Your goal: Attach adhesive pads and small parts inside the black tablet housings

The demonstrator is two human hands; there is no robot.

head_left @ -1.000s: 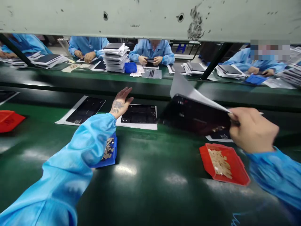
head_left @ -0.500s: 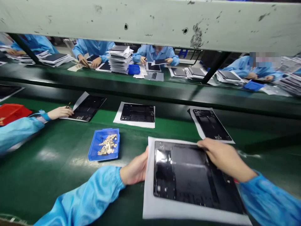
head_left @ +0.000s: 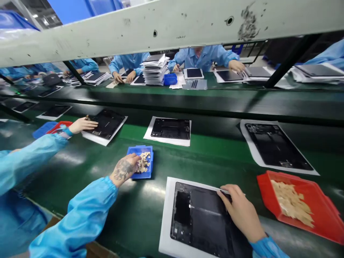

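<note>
My left hand [head_left: 125, 168] reaches into a blue bin [head_left: 152, 161] from its left side. Its fingers are bent together among small beige parts with dark strips [head_left: 144, 162]; the tips are hidden, so a grasped piece cannot be made out. In front of me a black tablet housing [head_left: 206, 215], its inside facing up, lies on a white sheet [head_left: 167, 222]. My right hand [head_left: 240, 211] is closed on the housing's far edge, thumb on the inner face.
To the right stands a red bin [head_left: 322, 211] with beige pieces. More housings on white sheets lie along the green line, including a middle one [head_left: 170, 129] and a right one [head_left: 279, 143]. A co-worker's hand [head_left: 83, 124] touches another at left. A pale beam [head_left: 172, 32] crosses overhead.
My left hand has let go of the sheet's left side and moved left into the blue bin. The housing is lower, on the table. The view has turned, bringing the red bin into sight.
</note>
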